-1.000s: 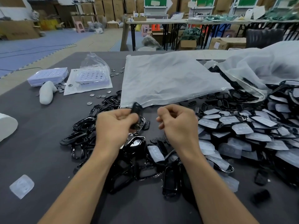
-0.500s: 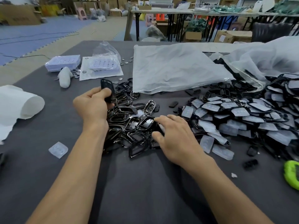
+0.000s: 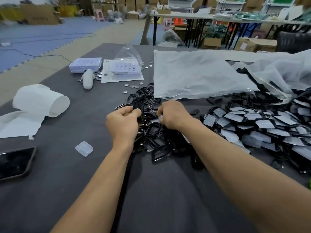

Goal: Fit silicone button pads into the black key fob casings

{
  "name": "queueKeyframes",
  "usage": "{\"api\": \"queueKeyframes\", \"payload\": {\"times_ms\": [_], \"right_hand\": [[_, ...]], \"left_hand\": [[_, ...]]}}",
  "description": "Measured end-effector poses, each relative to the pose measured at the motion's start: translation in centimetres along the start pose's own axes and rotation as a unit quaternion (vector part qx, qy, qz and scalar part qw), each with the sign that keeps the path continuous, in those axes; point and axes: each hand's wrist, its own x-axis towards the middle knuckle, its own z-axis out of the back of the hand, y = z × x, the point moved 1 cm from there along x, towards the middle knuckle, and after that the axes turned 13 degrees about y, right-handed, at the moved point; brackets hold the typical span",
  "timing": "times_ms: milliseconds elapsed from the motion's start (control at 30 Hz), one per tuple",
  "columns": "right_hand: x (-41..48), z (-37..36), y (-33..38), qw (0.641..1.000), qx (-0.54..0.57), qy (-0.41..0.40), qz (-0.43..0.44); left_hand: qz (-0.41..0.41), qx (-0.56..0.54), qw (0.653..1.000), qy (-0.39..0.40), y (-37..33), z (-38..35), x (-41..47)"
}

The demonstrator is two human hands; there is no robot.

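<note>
Grey cloth table (image 3: 75, 182) lay under hands at frame centre: the left hand (image 3: 123, 122) gripped a glossy black plastic key fob casing (image 3: 138, 106), the right hand (image 3: 174, 115) pinched a translucent silicone button pad (image 3: 160, 117) just beside it. Floppy and barely held, the pad could fold or seat skewed. Earlier the right hand rested on the pile of empty black casings (image 3: 155, 132), apart from the left.

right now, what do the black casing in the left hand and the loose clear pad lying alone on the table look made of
Casing in the left hand: likely hard black plastic, fairly glossy, like the shiny-rimmed pile below it. Loose pad: probably soft silicone, milky, translucent, matt, with moulded button bumps. The right hand pinches a similar whitish piece, too blurred to judge.
</note>
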Motion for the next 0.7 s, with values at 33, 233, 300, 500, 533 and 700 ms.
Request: {"api": "queueKeyframes", "payload": {"times_ms": [33,233,300,500,533,700], "right_hand": [[0.2,0.1,-0.2,1.0,0.01,0.001,0.003],[-0.3,0.3,-0.4,0.999,0.045,0.002,-0.015],[-1.0,0.2,-1.3,0.986,0.152,-0.056,-0.037],[-3.5,-1.5,-2.3,0.868,0.475,-0.142,-0.02],[-3.7,-1.8,-2.2,0.845,0.517,-0.133,-0.011],[-4.0,-2.6,-2.7,0.8,0.586,-0.131,0.015]], "left_hand": [[0.003,-0.005,1.0,-0.001,0.0,0.0,0.1],[0.005,-0.013,1.0,0.003,-0.2,-0.3,0.3],[0.004,-0.01,1.0,0.005,-0.2,-0.4,0.4],[-0.009,0.027,0.998,0.047,0.3,-1.6,0.1],[-0.013,0.038,0.998,0.053,0.4,-1.8,0.0],[-0.024,0.061,0.996,0.06,0.5,-2.7,0.3]]}}
